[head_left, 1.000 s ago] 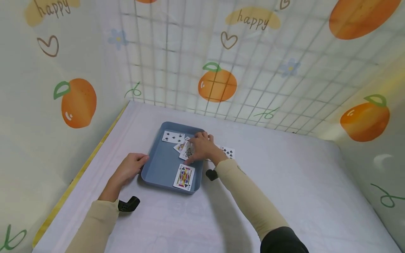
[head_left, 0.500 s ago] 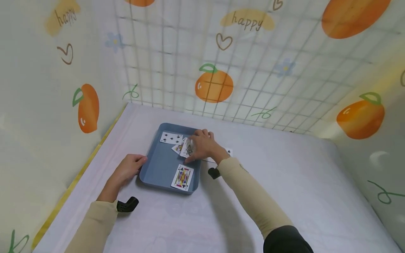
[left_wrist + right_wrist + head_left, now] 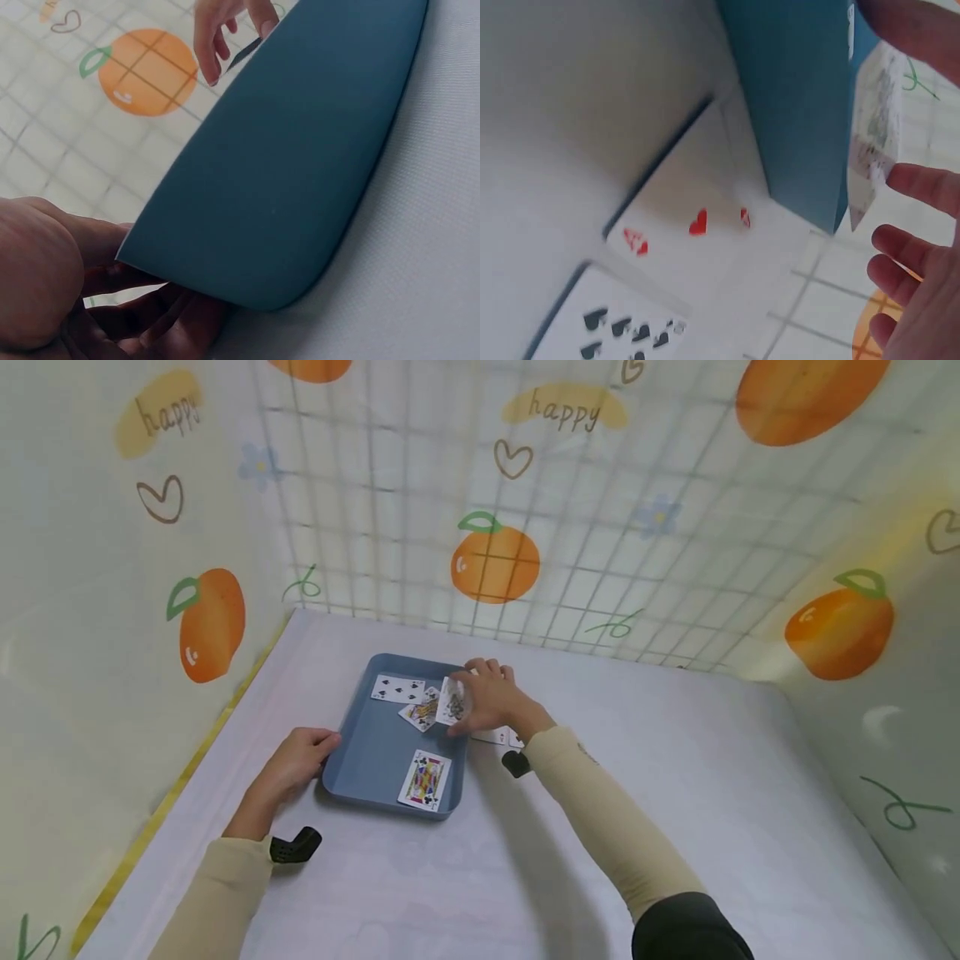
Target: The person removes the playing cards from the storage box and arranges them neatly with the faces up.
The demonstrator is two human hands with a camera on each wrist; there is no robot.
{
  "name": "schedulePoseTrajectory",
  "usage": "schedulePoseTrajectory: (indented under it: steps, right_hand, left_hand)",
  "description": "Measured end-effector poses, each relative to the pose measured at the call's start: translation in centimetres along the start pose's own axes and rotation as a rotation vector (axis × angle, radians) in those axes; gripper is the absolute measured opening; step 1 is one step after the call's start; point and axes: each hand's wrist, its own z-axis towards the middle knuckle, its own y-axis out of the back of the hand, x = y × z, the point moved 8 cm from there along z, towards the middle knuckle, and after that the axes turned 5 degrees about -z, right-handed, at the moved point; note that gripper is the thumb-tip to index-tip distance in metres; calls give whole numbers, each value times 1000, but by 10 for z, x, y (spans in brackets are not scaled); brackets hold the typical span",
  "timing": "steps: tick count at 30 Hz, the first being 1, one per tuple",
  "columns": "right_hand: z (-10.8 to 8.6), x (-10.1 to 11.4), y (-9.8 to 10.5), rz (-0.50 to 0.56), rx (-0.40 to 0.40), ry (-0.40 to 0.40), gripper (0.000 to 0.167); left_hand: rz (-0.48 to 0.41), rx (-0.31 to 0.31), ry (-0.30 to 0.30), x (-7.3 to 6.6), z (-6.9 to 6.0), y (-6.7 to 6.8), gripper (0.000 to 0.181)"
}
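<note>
A blue-grey tray (image 3: pixel 367 760) lies on the table with several playing cards in it. My left hand (image 3: pixel 296 756) grips its left rim, thumb and curled fingers at the tray's edge in the left wrist view. Over the tray's right side, my right hand (image 3: pixel 495 697) pinches a playing card (image 3: pixel 450 700) with a dark central picture, held tilted between thumb and fingers. Beneath and left of it lies a face card (image 3: pixel 420 712), mostly uncovered. A spade card (image 3: pixel 397 688) sits at the tray's far end, and a club face card (image 3: pixel 425 781) near its front edge.
Outside the tray on its right, an ace of hearts (image 3: pixel 682 202) and a spade number card (image 3: pixel 615 322) lie on the white cloth (image 3: pixel 585 827), partly hidden by my right arm in the head view. A fruit-printed curtain (image 3: pixel 420 510) stands behind.
My right hand has raised the pinched card and shifted it slightly right relative to the tray, uncovering more of the face card below. The left hand stays at the tray's rim.
</note>
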Motion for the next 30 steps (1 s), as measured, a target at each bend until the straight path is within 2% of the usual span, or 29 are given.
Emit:
schedulePoseTrajectory:
  steps: [16,21,30]
  right_hand:
    - [-24,-33,3,6,21,-57,100]
    - [-31,-43,1,2,25,-68,99]
    - [-46,-60,1,8,54,-114,94]
  left_hand:
    - [-13,6,3,6,0,-1,43]
    - [-9,-9,12,7,0,-2,42]
    - [-12,8,4,6,0,-5,45]
